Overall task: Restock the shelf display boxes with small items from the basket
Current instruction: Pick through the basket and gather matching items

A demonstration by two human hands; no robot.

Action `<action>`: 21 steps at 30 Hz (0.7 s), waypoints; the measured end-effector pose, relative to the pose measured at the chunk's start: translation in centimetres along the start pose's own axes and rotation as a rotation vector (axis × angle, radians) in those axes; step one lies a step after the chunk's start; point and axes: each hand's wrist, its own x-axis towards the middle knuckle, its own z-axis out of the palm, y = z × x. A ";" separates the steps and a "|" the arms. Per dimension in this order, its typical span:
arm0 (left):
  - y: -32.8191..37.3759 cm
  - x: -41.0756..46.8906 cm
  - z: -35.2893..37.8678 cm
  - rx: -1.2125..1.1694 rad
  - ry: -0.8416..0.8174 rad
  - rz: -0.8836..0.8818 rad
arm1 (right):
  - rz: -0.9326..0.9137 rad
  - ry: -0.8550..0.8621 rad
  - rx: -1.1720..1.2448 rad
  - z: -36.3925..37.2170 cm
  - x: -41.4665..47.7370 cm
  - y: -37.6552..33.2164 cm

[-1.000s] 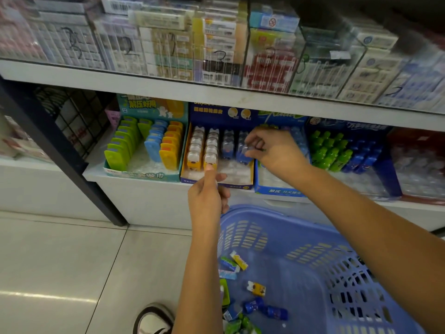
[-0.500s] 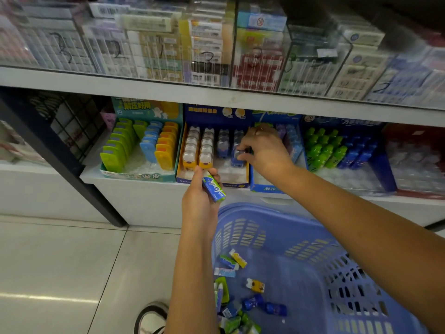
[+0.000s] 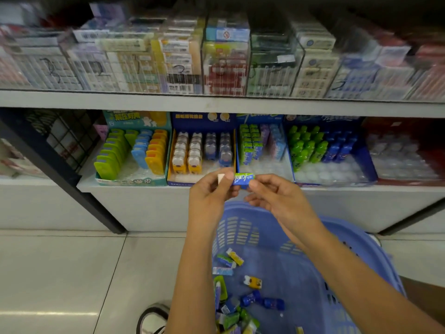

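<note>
Left thumb and fingertips (image 3: 225, 181) curl in and pinch the left end of a small blue-and-green pack (image 3: 242, 180). Right fingertips (image 3: 254, 185) close on its right end, the other right fingers loosely curled beneath. The pack lies roughly level between the left hand (image 3: 212, 192) and the right hand (image 3: 277, 198), in the air in front of the lower shelf (image 3: 120, 186) and above the far wall of the basket (image 3: 240, 229).

Just behind the pack we see the middle display box (image 3: 277, 162), blue, with rows of green, purple and pale blue packs standing on end. To its left is the bear box (image 3: 201, 121), holding yellow and blue bear-shaped items. Further left is a teal box (image 3: 131, 180) of green, blue and orange pieces. To the right of the middle box we note a bottle box (image 3: 366, 162) with green and blue bottles, then a red box (image 3: 409, 180), blurred.

The basket is blue slotted plastic, with loose items (image 3: 252, 282) scattered on its bottom. Both forearms cross over it.

The upper shelf (image 3: 216, 102) carries stacked cartons, contents unreadable. A shoe (image 3: 152, 318) shows on the tiled floor (image 3: 60, 273).
</note>
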 end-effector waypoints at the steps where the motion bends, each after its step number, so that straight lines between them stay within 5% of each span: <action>1: 0.0 -0.2 0.7 0.009 -0.040 -0.008 | -0.026 0.042 0.004 -0.7 -0.3 -0.1; 5: -0.6 -1.3 4.3 0.100 -0.185 0.015 | -0.091 0.194 -0.012 -4.7 -0.5 -0.9; 15: -3.3 -1.9 12.1 0.901 -0.456 0.489 | -0.273 0.532 -0.465 -20.9 -0.5 -5.9; 21: -5.2 0.0 14.0 1.243 -0.590 0.441 | -0.288 0.568 -0.419 -24.3 0.6 -6.1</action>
